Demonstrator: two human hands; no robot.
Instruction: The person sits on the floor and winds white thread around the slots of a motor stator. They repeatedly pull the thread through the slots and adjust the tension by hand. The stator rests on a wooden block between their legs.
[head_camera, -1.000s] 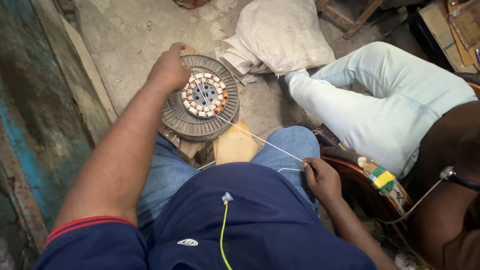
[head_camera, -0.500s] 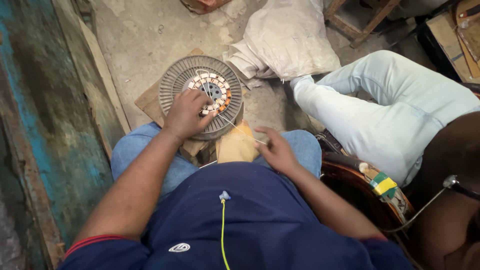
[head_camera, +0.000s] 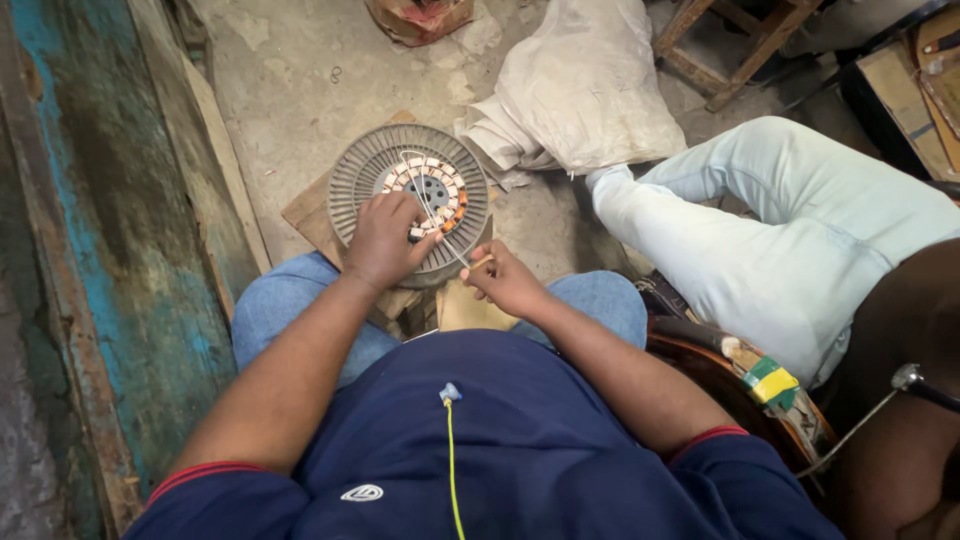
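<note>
A round grey motor stator (head_camera: 372, 160) with a ring of white and orange slot pieces sits on a wooden block between my knees. My left hand (head_camera: 382, 240) lies on its near edge, fingers curled over the slots. My right hand (head_camera: 508, 282) is just right of the stator and pinches a small wooden stick (head_camera: 481, 264) together with a thin pale wire (head_camera: 432, 208) that runs up across the windings.
A seated person in pale trousers (head_camera: 780, 240) is close on the right. A white sack (head_camera: 585, 85) lies behind the stator. A painted blue-green wooden board (head_camera: 110, 250) runs along the left. A wooden stool (head_camera: 740, 40) stands at the top right.
My left hand slid from the stator's far left rim to its near edge. My right hand came forward from my lap to the stator, drawing the wire in short.
</note>
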